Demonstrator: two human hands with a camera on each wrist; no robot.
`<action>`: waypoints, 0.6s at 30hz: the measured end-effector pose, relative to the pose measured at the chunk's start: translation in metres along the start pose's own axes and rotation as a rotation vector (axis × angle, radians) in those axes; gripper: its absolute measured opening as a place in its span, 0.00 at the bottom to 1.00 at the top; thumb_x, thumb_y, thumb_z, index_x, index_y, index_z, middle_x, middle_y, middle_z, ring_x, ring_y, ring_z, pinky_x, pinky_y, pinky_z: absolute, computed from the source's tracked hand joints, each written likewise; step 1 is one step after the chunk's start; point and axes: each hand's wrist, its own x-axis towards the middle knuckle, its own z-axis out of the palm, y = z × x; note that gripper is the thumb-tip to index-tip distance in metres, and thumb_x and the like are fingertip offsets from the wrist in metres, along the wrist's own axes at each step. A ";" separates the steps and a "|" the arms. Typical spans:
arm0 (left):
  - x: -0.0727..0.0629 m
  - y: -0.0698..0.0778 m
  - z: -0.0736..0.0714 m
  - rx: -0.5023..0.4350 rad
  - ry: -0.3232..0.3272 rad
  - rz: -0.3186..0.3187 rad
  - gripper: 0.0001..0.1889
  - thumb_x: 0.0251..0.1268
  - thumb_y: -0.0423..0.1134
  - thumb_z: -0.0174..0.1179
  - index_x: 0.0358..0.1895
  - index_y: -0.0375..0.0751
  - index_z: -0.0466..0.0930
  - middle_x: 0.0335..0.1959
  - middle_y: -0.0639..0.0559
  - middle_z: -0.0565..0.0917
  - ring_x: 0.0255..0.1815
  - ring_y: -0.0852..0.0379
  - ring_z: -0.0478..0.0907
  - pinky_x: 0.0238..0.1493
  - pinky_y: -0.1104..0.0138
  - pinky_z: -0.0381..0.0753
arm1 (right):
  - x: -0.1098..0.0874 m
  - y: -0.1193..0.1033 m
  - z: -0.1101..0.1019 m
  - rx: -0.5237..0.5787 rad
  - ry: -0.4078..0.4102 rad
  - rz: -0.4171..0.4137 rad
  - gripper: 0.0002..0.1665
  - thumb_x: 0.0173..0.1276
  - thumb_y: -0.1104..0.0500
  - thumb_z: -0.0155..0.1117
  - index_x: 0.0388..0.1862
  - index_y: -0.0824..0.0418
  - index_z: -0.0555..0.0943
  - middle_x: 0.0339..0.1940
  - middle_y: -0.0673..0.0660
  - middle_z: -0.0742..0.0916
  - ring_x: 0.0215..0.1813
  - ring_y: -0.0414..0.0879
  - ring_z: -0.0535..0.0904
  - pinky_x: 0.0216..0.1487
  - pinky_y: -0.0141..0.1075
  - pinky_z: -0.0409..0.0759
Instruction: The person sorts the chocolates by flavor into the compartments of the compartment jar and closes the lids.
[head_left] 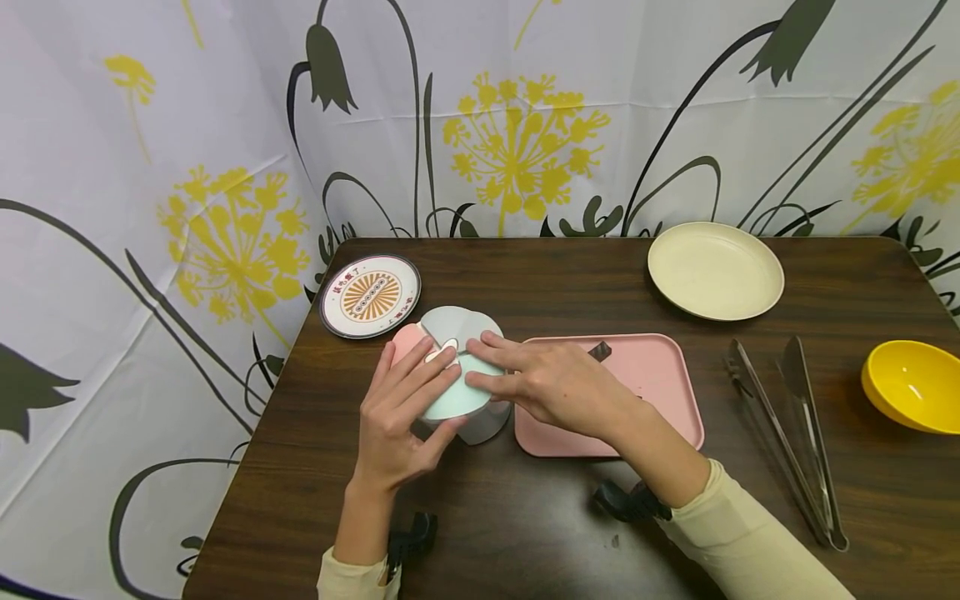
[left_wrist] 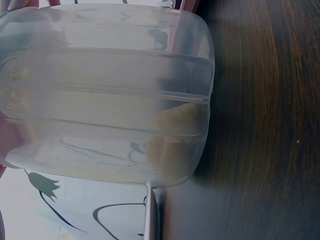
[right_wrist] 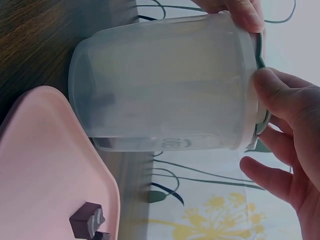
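Observation:
A round storage container [head_left: 483, 423] has a scalloped lid [head_left: 459, 395] in pink, pale grey and mint. Its translucent body [right_wrist: 160, 85] is divided inside, and pale yellowish pieces [left_wrist: 172, 150] lie low in it. My left hand [head_left: 397, 417] rests on the lid from the left, fingers straight across the pink and mint parts, thumb at the near rim. From the right, my right hand [head_left: 555, 383] touches the lid's middle with extended fingers. In the right wrist view its thumb lies against the mint edge, and two of its fingers stand apart from the lid.
Right of the container lies a pink tray [head_left: 675, 400] with dark brown pieces [right_wrist: 87, 220] on it. A patterned plate [head_left: 371, 296] stands behind left, a cream plate [head_left: 716, 271] at the back right. Metal tongs [head_left: 813, 467] and a yellow bowl [head_left: 915, 387] are farther right.

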 end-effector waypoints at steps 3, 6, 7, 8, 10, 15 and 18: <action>0.000 -0.001 0.000 0.000 0.002 -0.002 0.25 0.66 0.56 0.58 0.52 0.39 0.85 0.54 0.45 0.84 0.61 0.40 0.76 0.68 0.39 0.56 | 0.000 0.000 -0.001 -0.012 -0.005 0.000 0.27 0.66 0.59 0.68 0.64 0.46 0.80 0.70 0.51 0.75 0.70 0.43 0.70 0.52 0.40 0.79; -0.001 -0.001 0.001 -0.002 0.000 -0.016 0.25 0.68 0.57 0.56 0.53 0.40 0.85 0.55 0.46 0.84 0.61 0.41 0.76 0.68 0.39 0.56 | 0.002 -0.001 -0.003 -0.019 -0.001 0.000 0.27 0.65 0.60 0.68 0.63 0.46 0.80 0.69 0.50 0.76 0.68 0.43 0.71 0.50 0.39 0.80; -0.001 -0.001 0.001 -0.004 -0.001 -0.021 0.25 0.69 0.57 0.55 0.53 0.40 0.85 0.55 0.47 0.84 0.61 0.41 0.76 0.68 0.39 0.56 | 0.003 -0.001 -0.003 -0.018 0.001 0.002 0.27 0.64 0.59 0.69 0.63 0.46 0.81 0.68 0.50 0.77 0.68 0.42 0.72 0.49 0.39 0.81; -0.001 -0.002 0.000 -0.009 0.000 -0.026 0.25 0.69 0.57 0.54 0.53 0.40 0.85 0.55 0.47 0.84 0.61 0.41 0.76 0.68 0.40 0.56 | 0.003 -0.001 -0.004 -0.011 0.003 0.005 0.27 0.64 0.59 0.69 0.62 0.46 0.81 0.68 0.50 0.77 0.67 0.42 0.73 0.48 0.39 0.81; -0.001 -0.002 0.000 -0.019 0.000 -0.032 0.25 0.71 0.57 0.52 0.53 0.40 0.84 0.55 0.47 0.84 0.61 0.42 0.76 0.68 0.40 0.56 | 0.005 -0.002 -0.005 0.003 0.005 0.012 0.26 0.64 0.58 0.69 0.62 0.46 0.81 0.67 0.49 0.78 0.65 0.42 0.75 0.47 0.39 0.81; -0.001 -0.003 0.000 -0.054 0.011 -0.038 0.25 0.74 0.54 0.48 0.56 0.39 0.83 0.54 0.47 0.84 0.61 0.42 0.76 0.69 0.41 0.55 | 0.008 -0.003 -0.007 0.060 0.014 0.060 0.22 0.69 0.57 0.65 0.61 0.45 0.81 0.63 0.47 0.81 0.61 0.41 0.78 0.44 0.40 0.82; -0.002 -0.004 0.000 -0.075 0.021 -0.053 0.25 0.76 0.53 0.46 0.58 0.38 0.81 0.55 0.46 0.84 0.61 0.42 0.77 0.69 0.41 0.55 | 0.010 -0.005 -0.008 0.083 0.028 0.085 0.19 0.73 0.57 0.60 0.61 0.45 0.80 0.61 0.47 0.82 0.54 0.42 0.83 0.41 0.40 0.83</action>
